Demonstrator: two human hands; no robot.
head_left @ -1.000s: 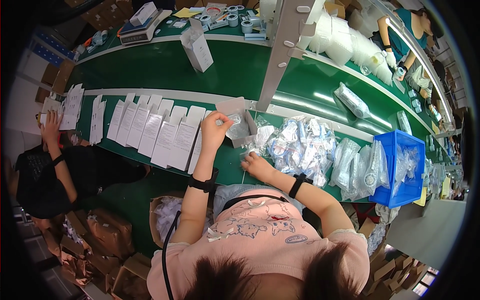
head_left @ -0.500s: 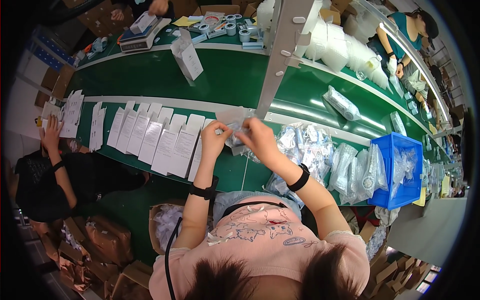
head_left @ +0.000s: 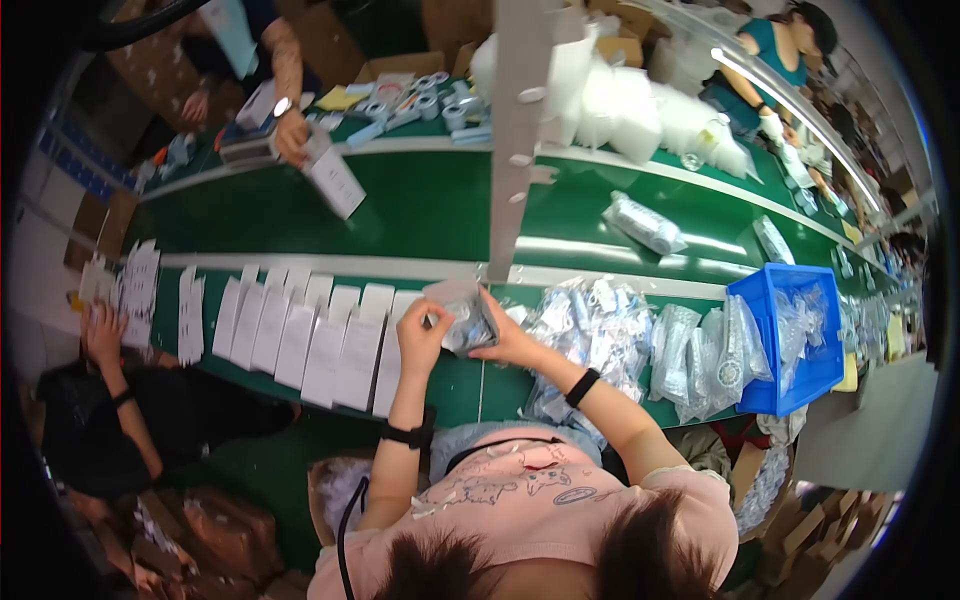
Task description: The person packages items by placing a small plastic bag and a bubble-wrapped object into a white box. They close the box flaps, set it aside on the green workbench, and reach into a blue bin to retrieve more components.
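In front of me an open white carton [head_left: 453,290] stands tilted, with a clear plastic bag [head_left: 466,325] of small parts in its mouth. My right hand [head_left: 508,337] grips the carton's right side, thumb low and fingers along the wall. At the carton's left edge my left hand [head_left: 422,335] is closed in a pinch; whether it holds the bag or the carton's edge I cannot make out. Just left stands a row of several white cartons [head_left: 345,345] with raised flaps. Right of my hands lies a pile of clear bags [head_left: 590,325] with white and blue parts.
Bubble-wrapped packs [head_left: 708,355] lie beside a blue bin [head_left: 803,345] at right. A metal post [head_left: 512,150] rises ahead. Across the green belt [head_left: 420,200], a co-worker's hand [head_left: 291,138] holds a white carton [head_left: 333,178]. Another co-worker's hand [head_left: 103,330] rests at far left by paper stacks.
My right hand has opened from a pinch over the bag and now clasps the carton's side. Across the belt, a co-worker's hand has taken hold of the standing carton. The view has shifted.
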